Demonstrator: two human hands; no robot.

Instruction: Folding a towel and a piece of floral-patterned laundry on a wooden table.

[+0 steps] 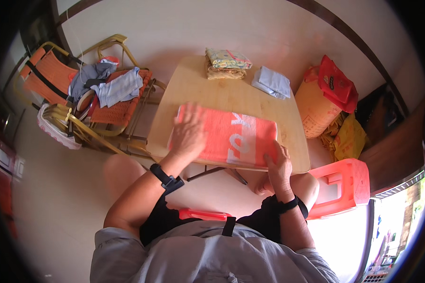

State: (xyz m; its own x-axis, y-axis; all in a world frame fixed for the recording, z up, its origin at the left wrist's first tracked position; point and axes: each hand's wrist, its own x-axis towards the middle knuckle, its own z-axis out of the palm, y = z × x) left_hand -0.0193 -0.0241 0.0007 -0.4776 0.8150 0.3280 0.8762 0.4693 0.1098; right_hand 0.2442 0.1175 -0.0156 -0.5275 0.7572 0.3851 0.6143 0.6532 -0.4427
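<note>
A folded coral-red towel with white lettering lies flat near the front edge of a small wooden-topped folding table. Over the towel's left end my left hand is spread palm down, blurred by motion; whether it touches the cloth is hard to tell. My right hand grips the towel's near right corner, thumb on top and fingers along the right side. Farther back on the table sit a stack of folded patterned cloths and, to its right, a folded light-blue cloth.
At left stands a bamboo-framed chair with an orange woven seat, holding rumpled clothes. To the right are a large tan container with red bags on it, yellow bags and a pink plastic stool.
</note>
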